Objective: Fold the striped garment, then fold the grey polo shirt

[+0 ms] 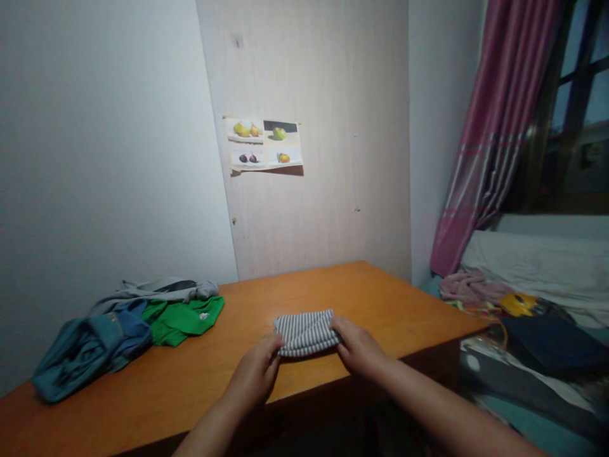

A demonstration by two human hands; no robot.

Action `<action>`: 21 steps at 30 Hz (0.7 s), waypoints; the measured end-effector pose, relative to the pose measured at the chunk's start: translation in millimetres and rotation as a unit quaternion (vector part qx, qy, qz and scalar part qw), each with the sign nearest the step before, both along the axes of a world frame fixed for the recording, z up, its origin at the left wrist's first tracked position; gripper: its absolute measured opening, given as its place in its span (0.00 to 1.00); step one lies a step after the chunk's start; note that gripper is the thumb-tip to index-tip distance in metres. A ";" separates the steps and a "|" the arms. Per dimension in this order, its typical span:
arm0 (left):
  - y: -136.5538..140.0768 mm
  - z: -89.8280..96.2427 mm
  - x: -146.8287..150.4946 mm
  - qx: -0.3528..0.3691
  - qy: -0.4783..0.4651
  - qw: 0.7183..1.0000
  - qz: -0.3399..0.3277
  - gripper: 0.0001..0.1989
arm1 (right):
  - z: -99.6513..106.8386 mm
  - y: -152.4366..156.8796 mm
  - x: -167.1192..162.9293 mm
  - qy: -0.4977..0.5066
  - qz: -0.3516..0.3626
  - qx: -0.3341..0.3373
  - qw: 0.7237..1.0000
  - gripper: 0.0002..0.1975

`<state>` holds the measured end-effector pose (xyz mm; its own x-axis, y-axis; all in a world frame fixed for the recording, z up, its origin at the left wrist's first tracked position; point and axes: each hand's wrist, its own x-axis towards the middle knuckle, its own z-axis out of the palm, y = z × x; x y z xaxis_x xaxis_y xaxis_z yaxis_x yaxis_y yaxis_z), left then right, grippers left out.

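Note:
A folded grey-and-white striped cloth garment point(307, 333) is at the front edge of the orange wooden table point(304, 292), its exact kind hidden by the folding. My left hand point(259, 368) pinches its left end, thumb on top and fingers curled beneath. At the opposite end, my right hand point(356, 346) grips the right side in the same way. The cloth looks like a small, flat rectangle with a rounded fold toward me. Whether it rests on the wood or is slightly raised, I cannot tell.
Left on the table lies a heap of clothes: a green garment point(185, 319), a blue-teal one point(78, 355) and a grey one point(162, 290). A wall with a fruit poster point(264, 145) stands behind. Past the right edge are a dark folded cloth point(552, 346) and a pink curtain point(490, 133).

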<state>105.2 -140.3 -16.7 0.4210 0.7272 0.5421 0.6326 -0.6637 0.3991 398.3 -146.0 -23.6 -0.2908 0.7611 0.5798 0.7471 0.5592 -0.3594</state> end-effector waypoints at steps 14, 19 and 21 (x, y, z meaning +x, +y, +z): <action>-14.6 45.0 22.6 0.027 0.096 0.992 0.081 0.18 | -26.9 -19.5 17.0 0.096 0.030 -0.024 0.995 0.29; 22.7 41.7 48.8 0.030 0.097 0.993 0.061 0.24 | -25.2 -12.0 21.3 0.266 -0.048 -0.073 0.960 0.19; 31.3 33.7 55.1 0.012 0.137 0.988 0.070 0.27 | -24.9 -8.6 23.3 0.330 -0.063 -0.107 0.936 0.14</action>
<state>160.3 -108.9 16.9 0.4499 0.7772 0.4398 0.8015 -0.5686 0.1850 421.6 -154.6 -48.5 0.1773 0.8846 0.4313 0.3778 0.3435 -0.8598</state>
